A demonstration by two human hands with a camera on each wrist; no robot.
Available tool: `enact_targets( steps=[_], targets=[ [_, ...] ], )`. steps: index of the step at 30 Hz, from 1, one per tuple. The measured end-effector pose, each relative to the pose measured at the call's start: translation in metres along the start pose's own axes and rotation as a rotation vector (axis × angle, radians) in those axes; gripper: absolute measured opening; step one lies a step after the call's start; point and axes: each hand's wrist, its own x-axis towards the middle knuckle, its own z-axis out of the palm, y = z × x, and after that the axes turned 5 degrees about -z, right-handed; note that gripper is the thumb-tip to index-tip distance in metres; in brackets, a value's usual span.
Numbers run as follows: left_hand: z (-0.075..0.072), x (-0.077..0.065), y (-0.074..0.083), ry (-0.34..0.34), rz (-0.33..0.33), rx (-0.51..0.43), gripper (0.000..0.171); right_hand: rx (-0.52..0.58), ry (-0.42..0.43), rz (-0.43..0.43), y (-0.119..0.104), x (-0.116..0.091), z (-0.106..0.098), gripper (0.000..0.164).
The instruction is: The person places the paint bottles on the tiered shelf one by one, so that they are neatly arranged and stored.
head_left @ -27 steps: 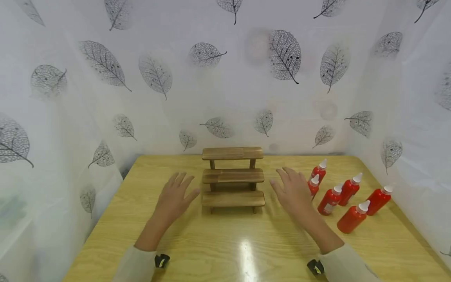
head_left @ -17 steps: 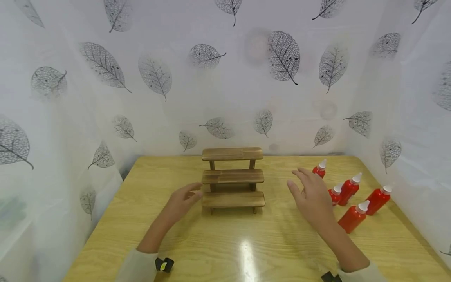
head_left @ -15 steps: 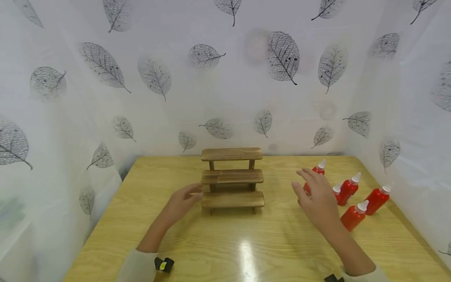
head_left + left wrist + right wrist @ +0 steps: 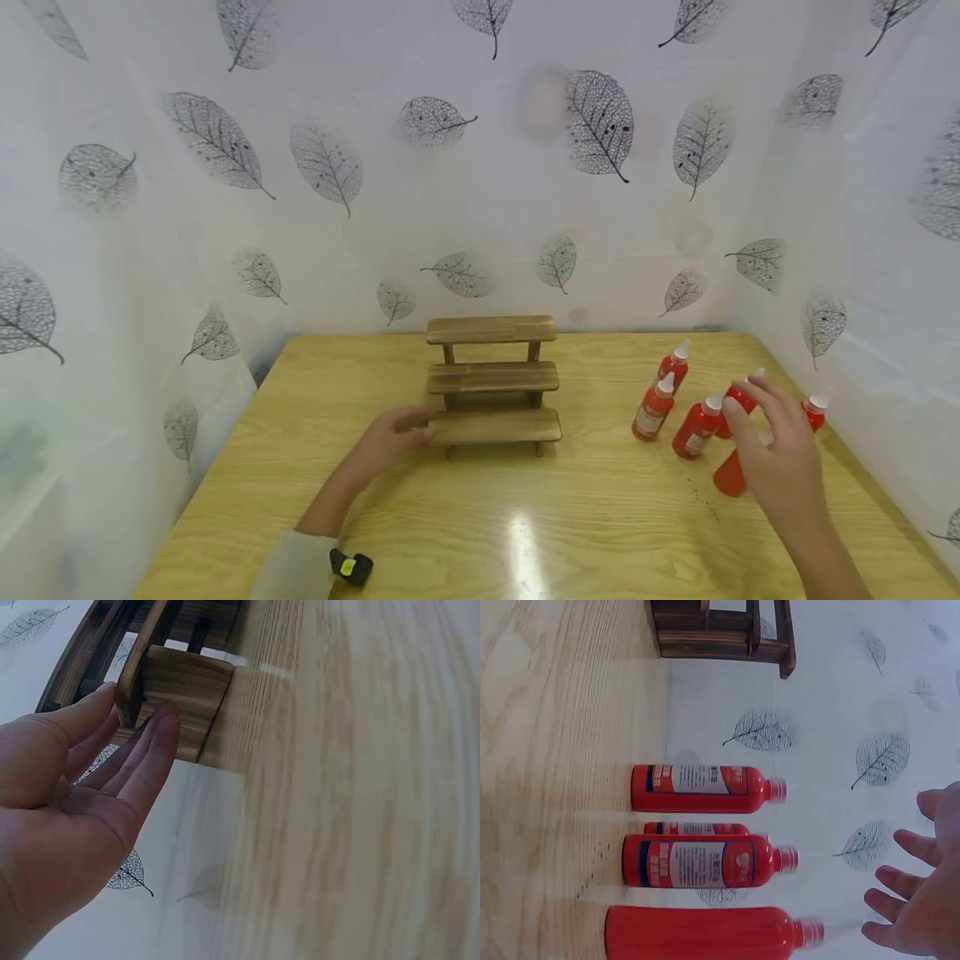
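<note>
Standing on yellow wood-grain table point(image 4: 427, 525): red plastic white-nozzled bottles point(image 4: 652, 414) | judged light, slick, squeezable; best gripped mid-body | right hand point(image 4: 783, 458) loosely spread, nothing held | left hand point(image 4: 384, 443) at brown three-step wooden stand point(image 4: 492, 379), grip unclear

White, leaf-printed sheeting encloses a pale wooden desk on three sides.
The sheeting point(image 4: 480, 192) hangs behind the desk point(image 4: 600, 525) and along its left and right, lightly creased and scattered with dark grey skeleton leaves point(image 4: 600, 122), their veins and stems showing, some crisp, others faded. The desk top is yellowish wood with visible grain and rounded back corners; a thin trail of dark specks point(image 4: 703, 500) lies toward the right. A bright streak of reflected light point(image 4: 527, 554) gleams near the front middle.
</note>
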Motion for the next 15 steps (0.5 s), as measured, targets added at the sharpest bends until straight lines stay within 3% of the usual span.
enact_targets(
  steps=[6,11,15],
  targets=[
    [0.004,-0.001,-0.001,-0.017,0.017,-0.026,0.044,0.000,0.032,0.116,0.031,-0.011,-0.013,0.050],
    [0.005,-0.003,0.001,-0.011,-0.010,-0.032,0.045,0.016,0.059,0.185,0.058,-0.022,-0.016,0.050],
    [0.006,-0.003,0.002,-0.012,-0.027,-0.046,0.047,0.081,-0.009,0.220,0.075,-0.029,-0.020,0.054]
  ],
)
